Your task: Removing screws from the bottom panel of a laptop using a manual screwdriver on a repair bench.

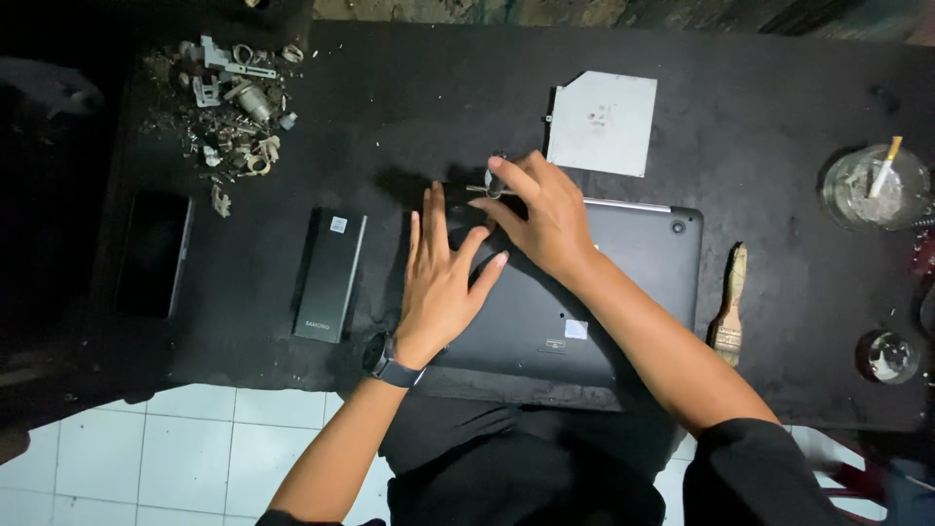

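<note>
the laptop base [584,302] is seen as matt dark plastic, the drive cover [602,122] as dull grey sheet metal, the tabletop [779,117] as rough matt black, the brush [729,310] handle as worn wood, the ashtray [874,188] as clear glass

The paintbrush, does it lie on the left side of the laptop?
No, the paintbrush lies on the table just beyond the right edge of the laptop, apart from both hands.
</note>
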